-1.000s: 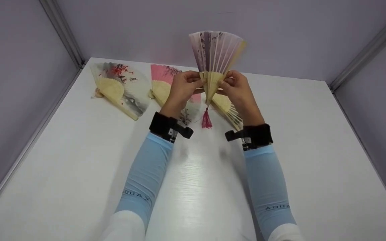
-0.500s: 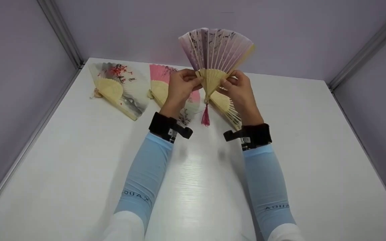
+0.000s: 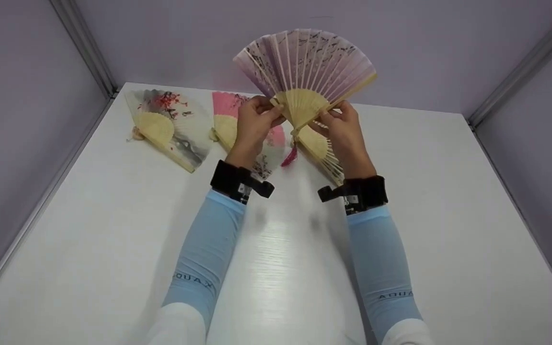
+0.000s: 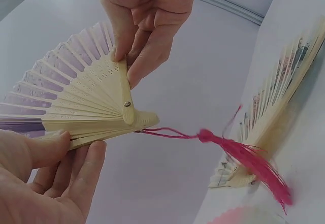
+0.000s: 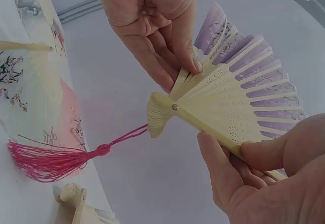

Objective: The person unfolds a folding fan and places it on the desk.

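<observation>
I hold a purple paper fan [image 3: 304,62] with bamboo ribs upright above the white table [image 3: 113,230], spread roughly halfway. My left hand [image 3: 256,120] pinches its left guard stick near the pivot. My right hand [image 3: 340,125] pinches the right guard stick. A red tassel [image 3: 289,155] dangles from the pivot. In the left wrist view the left hand [image 4: 45,173] grips the lower guard of the fan [image 4: 76,97], and the tassel [image 4: 249,155] hangs right. In the right wrist view the right hand [image 5: 264,178] pinches the fan [image 5: 238,92] by its lower guard, the tassel [image 5: 45,160] trailing left.
Three spread fans lie on the table at the back: a white one with red blossoms [image 3: 170,122] at the left, a pink one [image 3: 230,117] behind my left hand, and a bamboo-ribbed one [image 3: 324,153] under my right hand. Purple walls enclose the table on three sides.
The purple fan has spread from a narrow wedge to a wide arc as my hands drew its guards apart. It rose slightly, and the tassel swung left.
</observation>
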